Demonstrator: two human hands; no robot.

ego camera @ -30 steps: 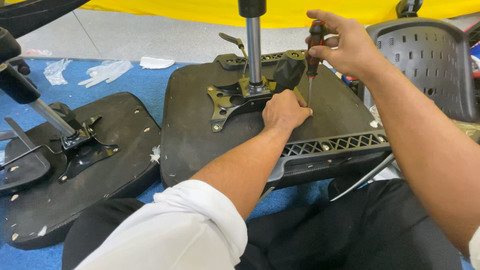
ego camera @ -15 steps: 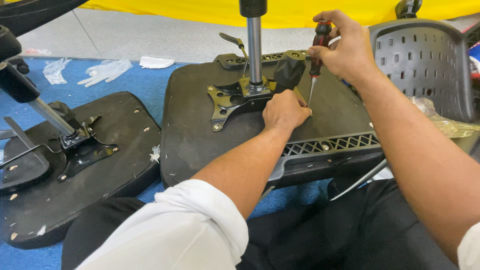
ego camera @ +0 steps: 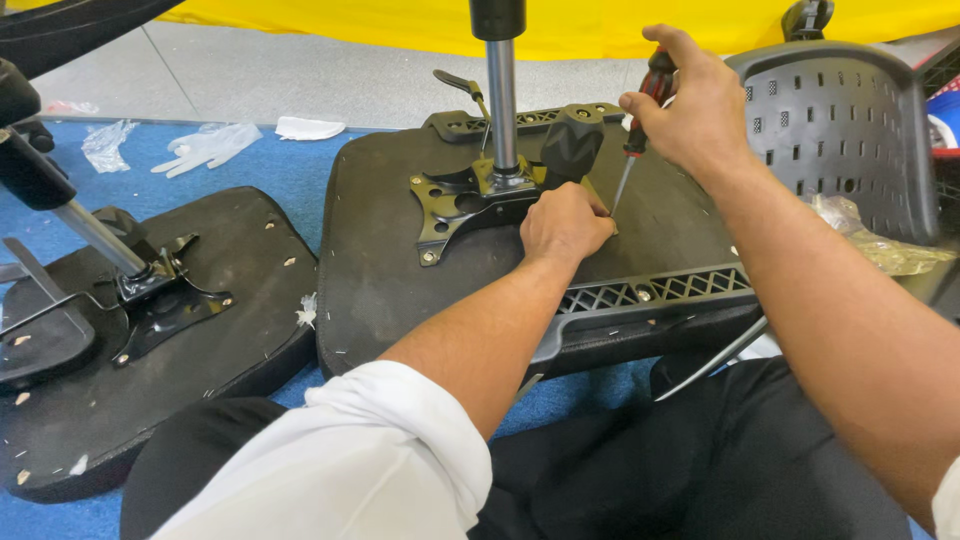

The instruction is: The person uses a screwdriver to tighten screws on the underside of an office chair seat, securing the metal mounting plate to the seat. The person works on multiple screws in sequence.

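Note:
An upturned black chair seat (ego camera: 390, 260) lies in front of me, with a black metal mechanism plate (ego camera: 450, 205) and an upright gas-lift column (ego camera: 502, 95) on its underside. My left hand (ego camera: 565, 225) rests closed on the seat at the plate's right corner, fingertips pinched at the screwdriver's tip. My right hand (ego camera: 690, 105) grips a screwdriver with a red and black handle (ego camera: 652, 90), held almost upright, its shaft slanting down to a point beside my left fingers. What the pinched fingers hold is hidden.
A second upturned seat (ego camera: 200, 330) with its own plate and column lies at the left on the blue floor mat. A grey perforated chair back (ego camera: 840, 130) stands at the right. A white glove (ego camera: 205, 145) and plastic scraps lie at the back left.
My right hand has shifted slightly with the screwdriver, its tip staying by my left fingers. My left hand has barely moved.

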